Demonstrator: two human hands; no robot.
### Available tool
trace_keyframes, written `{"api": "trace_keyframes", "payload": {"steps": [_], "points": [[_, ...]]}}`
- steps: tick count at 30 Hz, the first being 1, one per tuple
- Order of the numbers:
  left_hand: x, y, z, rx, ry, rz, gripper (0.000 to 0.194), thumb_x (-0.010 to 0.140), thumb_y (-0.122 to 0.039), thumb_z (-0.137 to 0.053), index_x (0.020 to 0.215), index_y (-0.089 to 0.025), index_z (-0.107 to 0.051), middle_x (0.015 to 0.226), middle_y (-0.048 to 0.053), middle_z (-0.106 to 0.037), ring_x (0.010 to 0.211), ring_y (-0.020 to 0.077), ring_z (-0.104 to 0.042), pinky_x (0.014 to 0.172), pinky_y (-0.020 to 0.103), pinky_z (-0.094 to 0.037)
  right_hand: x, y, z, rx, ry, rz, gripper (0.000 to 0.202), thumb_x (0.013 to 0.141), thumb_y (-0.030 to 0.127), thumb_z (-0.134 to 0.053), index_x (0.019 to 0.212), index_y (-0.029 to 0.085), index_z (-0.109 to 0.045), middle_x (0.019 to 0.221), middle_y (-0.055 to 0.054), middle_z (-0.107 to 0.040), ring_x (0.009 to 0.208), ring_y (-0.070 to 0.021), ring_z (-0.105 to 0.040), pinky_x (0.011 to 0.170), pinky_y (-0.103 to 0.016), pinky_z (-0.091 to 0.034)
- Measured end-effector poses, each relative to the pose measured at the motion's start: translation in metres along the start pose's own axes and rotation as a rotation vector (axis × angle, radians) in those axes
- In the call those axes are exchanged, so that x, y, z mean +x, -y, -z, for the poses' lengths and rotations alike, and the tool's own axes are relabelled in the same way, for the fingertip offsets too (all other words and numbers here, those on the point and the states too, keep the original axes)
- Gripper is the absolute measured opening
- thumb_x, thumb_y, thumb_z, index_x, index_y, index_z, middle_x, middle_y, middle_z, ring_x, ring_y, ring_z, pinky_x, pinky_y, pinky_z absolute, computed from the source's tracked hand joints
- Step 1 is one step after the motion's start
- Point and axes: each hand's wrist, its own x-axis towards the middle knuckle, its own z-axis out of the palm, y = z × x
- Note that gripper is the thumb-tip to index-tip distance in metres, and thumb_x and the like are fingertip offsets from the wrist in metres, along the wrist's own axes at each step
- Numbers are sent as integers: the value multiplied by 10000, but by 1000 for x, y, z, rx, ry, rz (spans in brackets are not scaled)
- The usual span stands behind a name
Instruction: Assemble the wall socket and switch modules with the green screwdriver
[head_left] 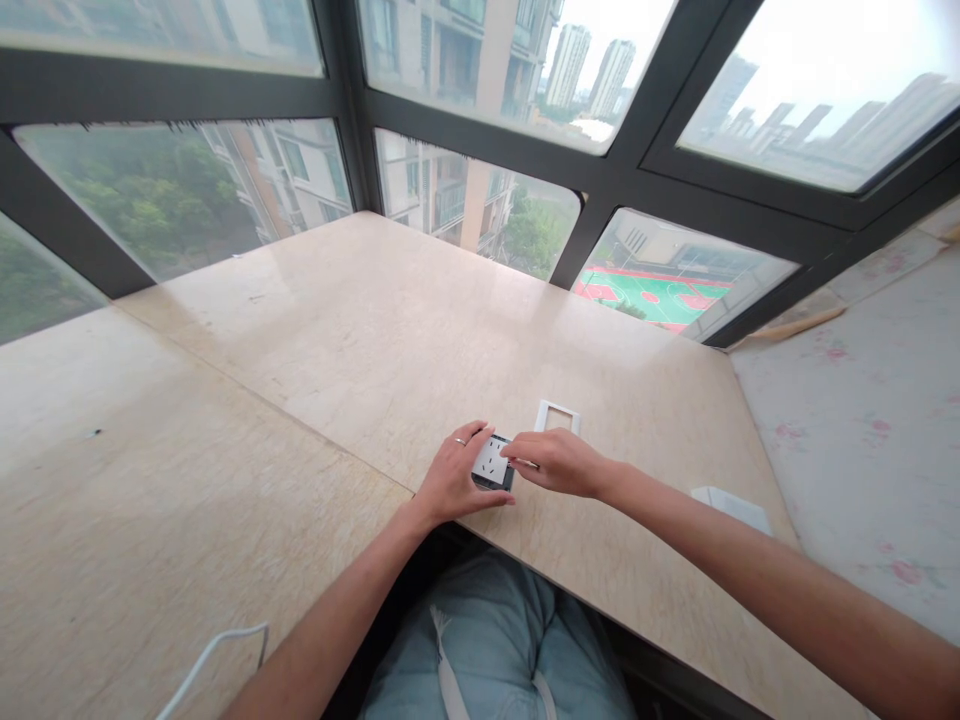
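Note:
A wall socket (490, 460), with a white slotted face in a dark grey mounting frame, lies on the stone sill near its front edge. My left hand (454, 476) grips it from the left, fingers over the far edge and thumb along the near edge. At the socket's right side my right hand (559, 461) is closed in a pinch around a thin, small item (523, 462) whose kind I cannot make out, mostly hidden by the fingers. Just beyond the right hand lies a white rectangular cover frame (541, 415) with an open middle, partly covered by that hand.
The beige stone sill (337, 330) stretches to dark-framed windows (480, 115). A white box-like object (731, 508) lies at the right, partly behind my right forearm. At lower left runs a white cable (206, 655). My lap is below the front edge; flowered wallpaper (885, 430) bounds the right.

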Motion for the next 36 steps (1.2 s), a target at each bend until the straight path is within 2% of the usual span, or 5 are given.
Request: {"api": "trace_keyframes", "payload": {"steps": [4,10,13,17,36], "points": [[0,-1,1,4,-16,-8,1026,613,-651,-853,1424,-165,-454,1444,219,-495,1369,387,-474,1137,563,-419,1,8,15,293,-310,-188,134,936,208,-582,925,176,-711,847,-55,-761,738,-165,-694,673,-270,-504],[1,-3,0,18,-68,10,987,598,-670,-850,1375,-177,-493,1357,189,-524,1287,371,-516,1106,539,-449,19,28,53,843,-682,-722,246,860,408,-696,785,174,-690,575,35,-610,374,-79,-486,339,-198,-375],[1,-4,-1,48,-94,23,972,592,-672,-852,1352,-169,-511,1320,185,-531,1251,372,-528,1087,540,-461,29,32,64,1022,-864,-759,261,822,416,-741,757,173,-668,506,63,-542,360,-79,-474,327,-193,-378],[1,-5,-2,71,-102,23,965,595,-669,-852,1340,-155,-516,1309,187,-531,1235,370,-531,1082,533,-464,39,33,67,1051,-1145,-653,207,844,376,-735,796,190,-657,488,81,-522,392,-82,-493,382,-200,-429],[2,-8,2,57,-81,38,930,610,-658,-849,1341,-177,-533,1317,181,-524,1244,373,-527,1078,543,-462,43,38,51,956,-1170,-597,191,885,367,-704,819,196,-651,489,73,-547,418,-90,-511,405,-209,-456]]}}
